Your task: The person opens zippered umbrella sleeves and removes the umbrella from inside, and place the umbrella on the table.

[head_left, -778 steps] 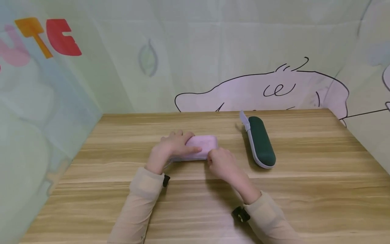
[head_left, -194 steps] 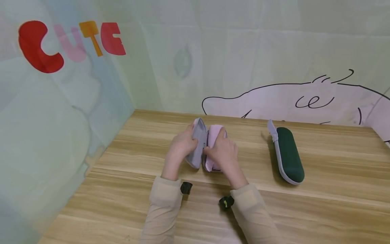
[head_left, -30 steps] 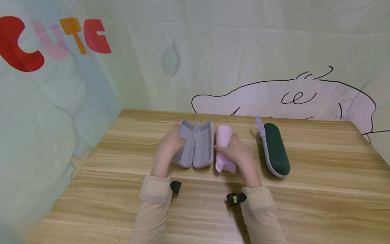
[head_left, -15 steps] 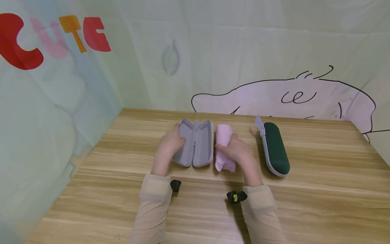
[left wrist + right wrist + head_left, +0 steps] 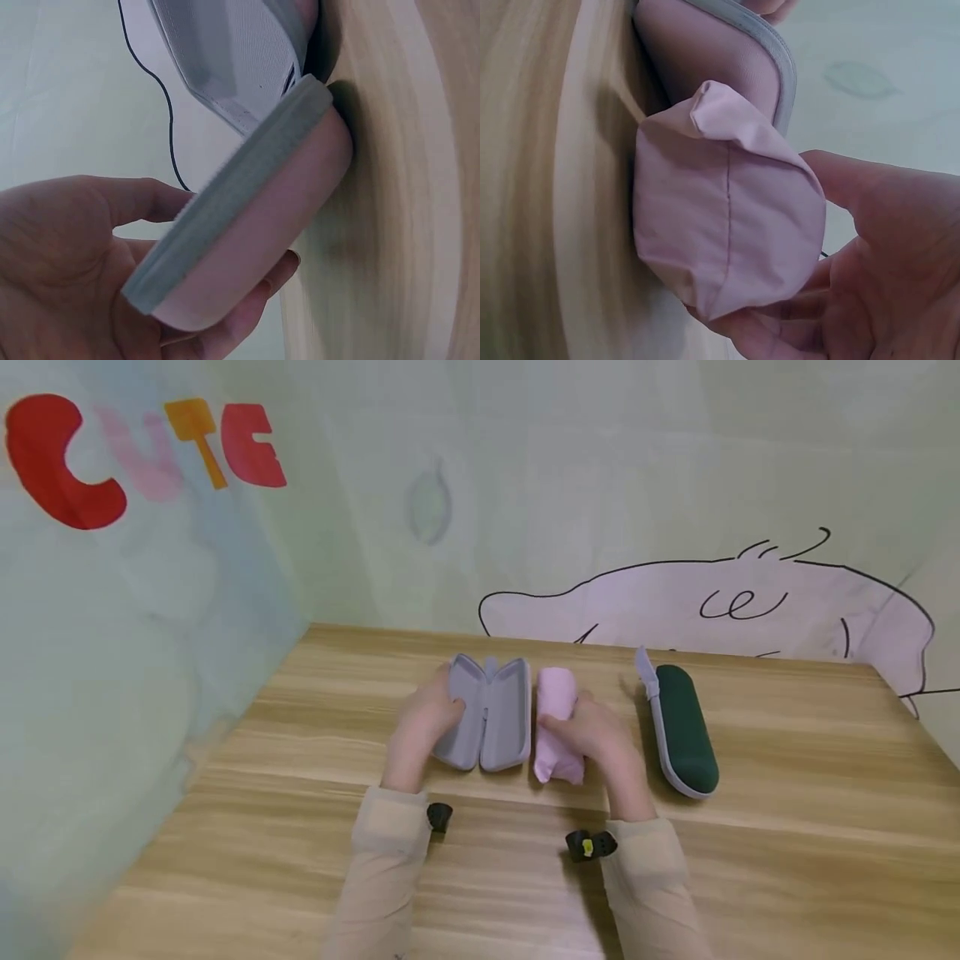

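A zip-up hard case (image 5: 506, 714) lies spread open on the table, grey inside and pink outside, with its two halves side by side and nothing in them. My left hand (image 5: 427, 717) holds the left half; in the left wrist view my thumb is at the grey rim and my fingers are against the pink shell (image 5: 247, 232). Just right of the case lies a pink cloth-covered roll (image 5: 556, 692), shaped like a folded compact umbrella, its loose end toward me. My right hand (image 5: 597, 734) grips its right side, thumb on top. In the right wrist view the roll (image 5: 727, 210) touches the tabletop.
A closed dark green case (image 5: 686, 727) with a pale zip edge and a strap (image 5: 646, 670) lies to the right of my right hand. Behind the wooden table (image 5: 502, 877) hangs a printed cloth backdrop (image 5: 585, 468), which also runs along the left side.
Long ago the pink case was closed; later it stood open with the roll inside. The roll now lies outside, to its right. Over the last second, the hands and objects barely move; the view shifts slightly.
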Action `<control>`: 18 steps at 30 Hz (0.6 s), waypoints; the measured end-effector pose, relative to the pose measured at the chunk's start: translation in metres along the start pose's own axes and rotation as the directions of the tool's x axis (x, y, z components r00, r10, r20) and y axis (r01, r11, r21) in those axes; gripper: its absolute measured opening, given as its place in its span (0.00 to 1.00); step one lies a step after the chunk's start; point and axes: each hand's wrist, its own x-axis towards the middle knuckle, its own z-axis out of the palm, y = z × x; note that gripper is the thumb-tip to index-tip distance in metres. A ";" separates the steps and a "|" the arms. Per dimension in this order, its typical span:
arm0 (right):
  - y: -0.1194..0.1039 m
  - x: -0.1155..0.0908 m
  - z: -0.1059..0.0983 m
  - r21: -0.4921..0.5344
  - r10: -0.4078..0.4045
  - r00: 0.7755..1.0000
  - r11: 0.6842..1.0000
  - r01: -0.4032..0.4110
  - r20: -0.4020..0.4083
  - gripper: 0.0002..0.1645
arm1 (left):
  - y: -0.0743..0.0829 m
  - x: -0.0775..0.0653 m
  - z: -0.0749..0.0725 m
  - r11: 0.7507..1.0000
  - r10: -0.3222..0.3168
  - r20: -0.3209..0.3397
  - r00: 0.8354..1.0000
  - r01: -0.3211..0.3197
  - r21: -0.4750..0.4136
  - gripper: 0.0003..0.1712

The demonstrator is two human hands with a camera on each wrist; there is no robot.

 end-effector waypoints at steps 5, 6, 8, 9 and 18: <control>0.005 -0.002 0.006 -0.013 -0.022 0.999 1.000 0.022 -0.023 0.46 | 0.000 0.001 0.009 1.000 0.019 -0.021 1.000 -0.019 0.015 0.41; 0.004 -0.002 0.008 -0.009 -0.026 0.999 1.000 0.025 -0.030 0.46 | -0.001 0.001 0.010 1.000 0.013 -0.026 1.000 -0.012 0.023 0.42; 0.003 -0.002 0.010 -0.003 -0.024 0.998 1.000 0.024 -0.053 0.49 | -0.003 0.000 0.010 0.999 0.006 -0.032 0.999 -0.004 0.037 0.43; 0.002 -0.002 0.011 -0.001 -0.028 0.997 1.000 0.028 -0.071 0.49 | -0.003 0.000 0.010 0.999 0.008 -0.032 0.999 -0.007 0.041 0.44; 0.001 0.000 0.016 -0.132 -0.091 0.975 0.989 0.065 -0.203 0.50 | -0.001 -0.003 0.012 0.992 0.059 -0.030 0.998 -0.055 0.117 0.48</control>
